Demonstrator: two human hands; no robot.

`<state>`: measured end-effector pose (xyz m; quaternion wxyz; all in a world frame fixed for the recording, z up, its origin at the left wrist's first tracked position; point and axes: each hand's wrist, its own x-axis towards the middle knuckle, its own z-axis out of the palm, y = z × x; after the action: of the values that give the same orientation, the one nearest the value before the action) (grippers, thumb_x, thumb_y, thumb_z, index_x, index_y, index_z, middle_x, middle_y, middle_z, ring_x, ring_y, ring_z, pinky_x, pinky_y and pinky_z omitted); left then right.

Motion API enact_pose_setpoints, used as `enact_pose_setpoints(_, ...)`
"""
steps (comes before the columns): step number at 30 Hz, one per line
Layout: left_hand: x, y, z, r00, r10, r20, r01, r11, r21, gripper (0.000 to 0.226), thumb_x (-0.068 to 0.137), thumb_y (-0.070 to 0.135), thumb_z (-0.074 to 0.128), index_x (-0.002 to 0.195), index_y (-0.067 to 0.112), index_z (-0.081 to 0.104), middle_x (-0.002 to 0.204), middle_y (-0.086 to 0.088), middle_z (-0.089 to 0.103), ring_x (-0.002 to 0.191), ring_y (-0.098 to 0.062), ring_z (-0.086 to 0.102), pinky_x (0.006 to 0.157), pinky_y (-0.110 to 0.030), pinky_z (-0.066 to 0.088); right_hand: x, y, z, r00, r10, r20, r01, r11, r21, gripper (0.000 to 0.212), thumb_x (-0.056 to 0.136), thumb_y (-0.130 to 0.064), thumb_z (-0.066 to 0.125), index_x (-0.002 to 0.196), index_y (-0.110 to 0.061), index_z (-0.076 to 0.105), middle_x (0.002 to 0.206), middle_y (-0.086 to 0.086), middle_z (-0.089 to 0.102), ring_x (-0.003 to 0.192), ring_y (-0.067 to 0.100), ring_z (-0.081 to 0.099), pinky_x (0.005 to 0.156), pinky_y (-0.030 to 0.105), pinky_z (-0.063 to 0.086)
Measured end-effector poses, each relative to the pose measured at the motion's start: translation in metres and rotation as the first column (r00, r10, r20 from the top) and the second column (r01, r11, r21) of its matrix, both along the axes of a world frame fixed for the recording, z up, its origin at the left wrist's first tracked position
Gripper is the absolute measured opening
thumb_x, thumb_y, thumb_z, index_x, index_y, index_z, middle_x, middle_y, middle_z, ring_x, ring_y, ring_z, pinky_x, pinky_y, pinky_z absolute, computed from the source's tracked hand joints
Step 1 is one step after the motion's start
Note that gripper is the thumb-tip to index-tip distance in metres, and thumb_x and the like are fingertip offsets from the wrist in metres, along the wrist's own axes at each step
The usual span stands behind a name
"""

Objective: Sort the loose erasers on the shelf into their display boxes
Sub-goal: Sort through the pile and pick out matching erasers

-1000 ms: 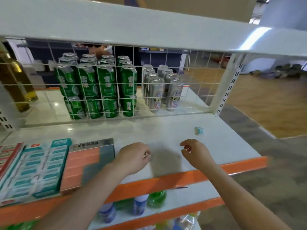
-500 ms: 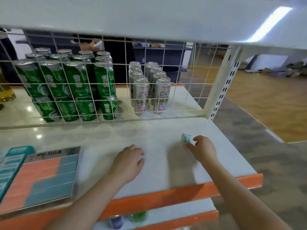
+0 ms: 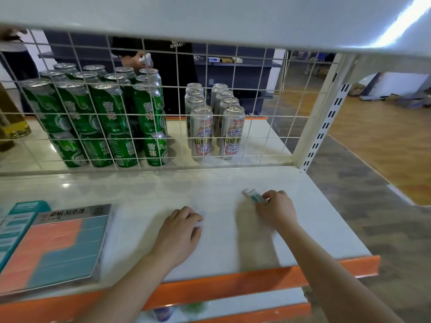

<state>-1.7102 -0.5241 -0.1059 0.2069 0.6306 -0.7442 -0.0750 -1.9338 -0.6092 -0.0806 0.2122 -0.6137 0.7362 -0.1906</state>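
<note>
White shelf (image 3: 144, 197) with an orange front lip, taken here as the landmark. Right hand (image 3: 276, 209) lies toward the shelf's right end, fingers curled and pinching a small teal-and-white eraser (image 3: 253, 197); the eraser tilts, its far end raised off the shelf surface, though blur makes it hard to say whether the near end is touching. Left hand (image 3: 178, 231) rests knuckles-up near the middle of the shelf, fingers bent under; something pale shows at the fingertips, but I cannot tell whether it holds anything. On the shelf's left end sits a flat display box (image 3: 60, 245) with Korean lettering on its back edge, filled with salmon and teal erasers in rows. Just left of it, touching or nearly so, a second teal display box (image 3: 16, 220), partly cut off by the view's edge. Behind the shelf, a white wire grid (image 3: 254, 108); beyond it stand stacked green beer cans (image 3: 105, 117) and, to their right, silver beer cans (image 3: 217, 127).
</note>
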Motion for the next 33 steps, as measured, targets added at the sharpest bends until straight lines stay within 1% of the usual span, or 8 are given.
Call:
enact_pose_setpoints(5,0.001,-0.001,0.001,1.0,0.014,-0.016,-0.013,0.999,0.049,0.031,0.094,0.027,0.046,0.123,0.021,0.055,0.12,0.005,0.048,0.111,-0.017,0.046,0.097,-0.022,0.034,0.004,0.006,0.002,0.993,0.095,0.068,-0.092,0.995,-0.047,0.022,0.082,-0.011,0.054,0.105,-0.012,0.056,0.086,-0.002,0.054,0.079,0.018,0.05,0.063,0.025,0.035)
enact_pose_setpoints(10,0.004,-0.006,0.01,0.998,0.015,-0.061,-0.006,0.989,0.145,0.03,0.094,0.026,0.047,0.122,0.021,0.055,0.122,0.006,0.049,0.114,-0.014,0.046,0.097,-0.023,0.036,0.008,0.013,0.003,0.982,0.109,0.157,-0.095,0.991,-0.094,0.023,0.083,-0.005,0.055,0.104,-0.011,0.062,0.089,0.0,0.058,0.084,0.018,0.054,0.065,0.022,0.035)
enact_pose_setpoints(15,0.013,-0.005,0.017,0.979,0.053,-0.199,-0.009,0.976,0.217,0.024,0.092,0.02,0.052,0.115,0.017,0.059,0.1,0.007,0.051,0.095,-0.011,0.054,0.085,-0.022,0.042,0.015,0.028,0.013,0.93,0.17,0.325,-0.129,0.981,-0.144,0.024,0.083,-0.001,0.058,0.105,-0.006,0.066,0.088,0.0,0.061,0.08,0.013,0.055,0.068,0.02,0.039)
enact_pose_setpoints(18,0.02,0.0,0.021,0.96,0.088,-0.267,-0.023,0.971,0.239,0.021,0.091,0.017,0.053,0.11,0.017,0.062,0.09,0.008,0.055,0.085,-0.011,0.054,0.077,-0.02,0.042,0.022,0.042,0.024,0.865,0.193,0.463,-0.137,0.979,-0.153,0.024,0.083,0.004,0.055,0.102,-0.005,0.067,0.077,-0.001,0.06,0.065,0.006,0.052,0.058,0.012,0.039)
enact_pose_setpoints(20,0.025,0.004,0.024,0.952,0.09,-0.293,-0.014,0.968,0.251,0.019,0.091,0.017,0.053,0.108,0.017,0.062,0.085,0.011,0.055,0.084,-0.011,0.056,0.075,-0.02,0.042,0.027,0.051,0.031,0.797,0.194,0.572,-0.135,0.98,-0.144,0.023,0.084,0.006,0.053,0.098,-0.007,0.067,0.076,0.003,0.061,0.062,0.009,0.05,0.058,0.014,0.04)
enact_pose_setpoints(25,0.037,0.018,0.029,0.964,0.055,-0.26,0.023,0.958,0.287,0.018,0.091,0.017,0.052,0.105,0.019,0.063,0.091,0.011,0.058,0.092,-0.01,0.059,0.084,-0.024,0.047,0.042,0.068,0.039,0.708,0.21,0.674,-0.166,0.978,-0.13,0.022,0.086,0.006,0.052,0.091,-0.011,0.065,0.071,0.002,0.061,0.062,0.01,0.051,0.062,0.016,0.043)
enact_pose_setpoints(28,0.044,0.025,0.03,0.979,0.045,-0.198,0.015,0.956,0.292,0.018,0.092,0.021,0.052,0.106,0.022,0.063,0.098,0.01,0.059,0.096,-0.008,0.057,0.09,-0.029,0.048,0.052,0.074,0.04,0.704,0.226,0.674,-0.19,0.973,-0.127,0.022,0.086,0.006,0.052,0.089,-0.011,0.065,0.071,0.002,0.062,0.062,0.011,0.051,0.059,0.014,0.043)
enact_pose_setpoints(33,0.067,0.035,0.039,0.994,0.066,-0.086,-0.048,0.978,0.201,0.024,0.093,0.023,0.049,0.113,0.02,0.061,0.114,0.005,0.058,0.106,-0.01,0.054,0.091,-0.023,0.041,0.076,0.082,0.037,0.736,0.255,0.627,-0.237,0.965,-0.114,0.024,0.086,0.003,0.053,0.086,-0.017,0.065,0.073,-0.001,0.062,0.063,0.01,0.052,0.059,0.016,0.042)
